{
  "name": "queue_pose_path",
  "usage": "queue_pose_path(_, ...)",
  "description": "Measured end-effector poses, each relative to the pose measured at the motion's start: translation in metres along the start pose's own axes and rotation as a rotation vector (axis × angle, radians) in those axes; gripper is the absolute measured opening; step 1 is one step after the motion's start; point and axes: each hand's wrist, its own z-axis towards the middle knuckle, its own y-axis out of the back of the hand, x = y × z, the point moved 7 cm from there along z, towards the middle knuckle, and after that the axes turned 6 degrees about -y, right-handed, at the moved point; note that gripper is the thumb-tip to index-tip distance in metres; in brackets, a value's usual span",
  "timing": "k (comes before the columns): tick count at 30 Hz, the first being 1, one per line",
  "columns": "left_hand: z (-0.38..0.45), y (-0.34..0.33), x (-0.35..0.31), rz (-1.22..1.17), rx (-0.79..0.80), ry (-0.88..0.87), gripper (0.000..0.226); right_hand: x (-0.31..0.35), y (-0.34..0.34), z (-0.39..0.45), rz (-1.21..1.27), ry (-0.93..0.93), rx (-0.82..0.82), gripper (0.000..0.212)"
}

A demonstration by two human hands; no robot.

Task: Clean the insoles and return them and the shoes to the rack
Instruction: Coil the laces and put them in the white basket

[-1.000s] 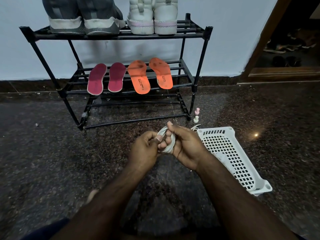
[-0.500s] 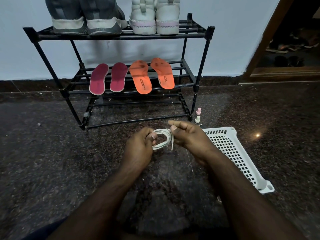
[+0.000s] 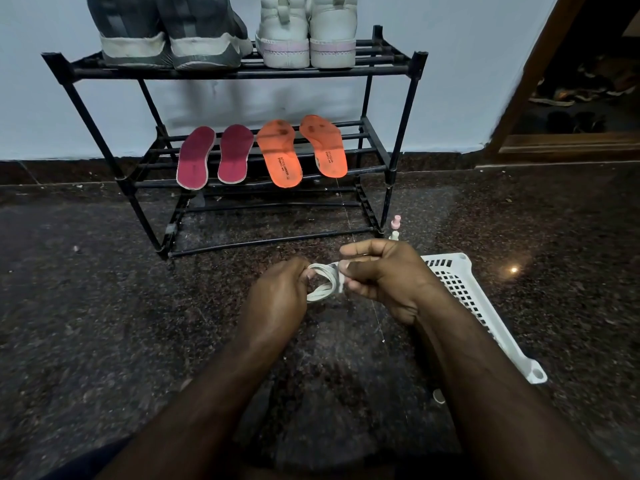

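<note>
Fingers of the left hand (image 3: 277, 299) and right hand (image 3: 384, 278) curl around a soft white lace (image 3: 323, 284), while the bendy, light insoles (image 3: 280, 154), best held by their edges, lie on the rack (image 3: 401, 116).

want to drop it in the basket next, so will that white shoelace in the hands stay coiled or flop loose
Probably floppy: the white shoelace bends in soft loops between the left hand and right hand. It looks flat and light, so the coil will likely spring loose once released into the white basket.
</note>
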Motion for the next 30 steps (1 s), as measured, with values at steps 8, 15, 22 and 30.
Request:
queue_pose_path(8, -0.001, -0.003, 0.003, -0.139, 0.031, 0.131, 0.018, 0.006, -0.01, 0.001, -0.446, 0.326, -0.135, 0.037)
queue_pose_path(15, -0.005, -0.006, 0.0, -0.298, 0.074, 0.223, 0.02, 0.0, -0.013, 0.002, -0.665, 0.4, -0.181, 0.046)
queue_pose_path(22, -0.007, -0.014, -0.001, -0.436, 0.127, 0.234, 0.023, 0.0, -0.01, 0.002, -0.793, 0.43, -0.259, 0.031)
queue_pose_path(30, -0.007, -0.014, -0.007, -0.431, 0.143, 0.183, 0.018, -0.017, -0.005, 0.013, -0.325, 0.221, -0.039, 0.017)
